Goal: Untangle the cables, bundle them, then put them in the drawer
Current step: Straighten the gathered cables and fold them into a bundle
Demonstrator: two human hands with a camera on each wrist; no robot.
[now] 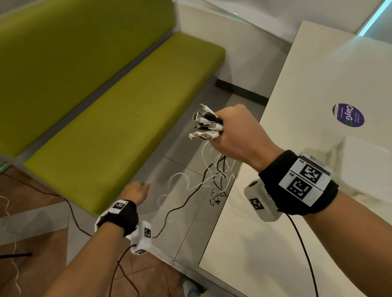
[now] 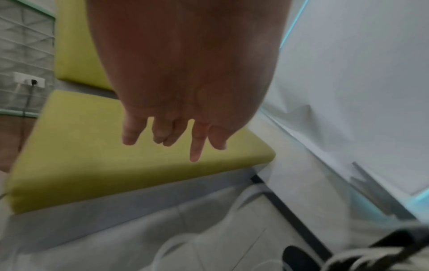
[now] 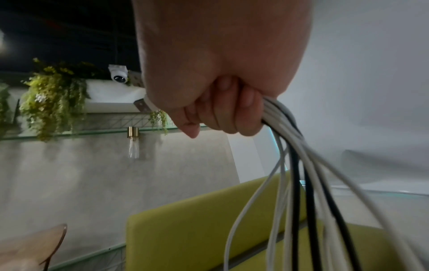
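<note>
Right hand [image 1: 235, 134] nearest, raised beside white table [image 1: 320, 88], fingers [image 3: 228, 111] clamped around cables [image 3: 299, 174]; USB plugs [image 1: 203, 124] jut past the fist, white and black strands hang tangled toward the floor. Left hand [image 1: 138, 192] lower, near green bench [image 1: 127, 111], fingers [image 2: 196, 144] loose and apart, holding nothing.

White and black cables [image 1: 211, 170] trail below silver-tipped plugs [image 1: 202, 135] beside a lime-green bench [image 1: 119, 121]. Black wristbands [image 1: 297, 187] carry white panels printed with black-and-white square code patterns. A purple oval sticker [image 1: 348, 115] with white lettering and a green mark sits on the glossy white worktop [image 1: 313, 82]; the floor [image 1: 182, 172] is pale grey tile.
</note>
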